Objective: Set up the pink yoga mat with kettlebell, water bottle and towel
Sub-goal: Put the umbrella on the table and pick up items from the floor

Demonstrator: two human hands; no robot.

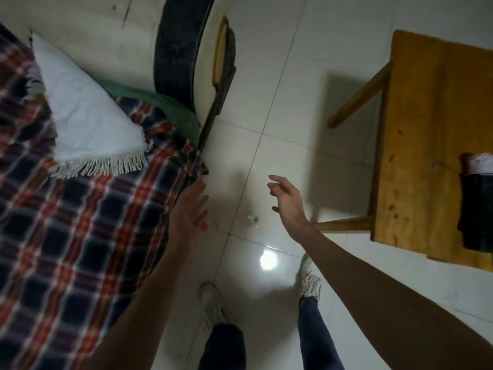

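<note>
A white fringed towel (82, 124) lies folded on a plaid blanket (66, 236) that covers a bed at the left. My left hand (188, 209) hovers over the blanket's edge, fingers spread, holding nothing. My right hand (286, 200) is raised over the white tiled floor (266, 116) with its fingers loosely curled and empty. Beside my left hand a clear bottle with a red cap (208, 225) lies on the floor, partly hidden by my fingers. No pink yoga mat and no kettlebell are in view.
A wooden table (432, 145) stands at the right with a dark object (477, 209) on it. A small white thing (253, 219) lies on the floor between my hands. A dark case (178, 44) leans at the bed's head. My feet (310, 279) stand below.
</note>
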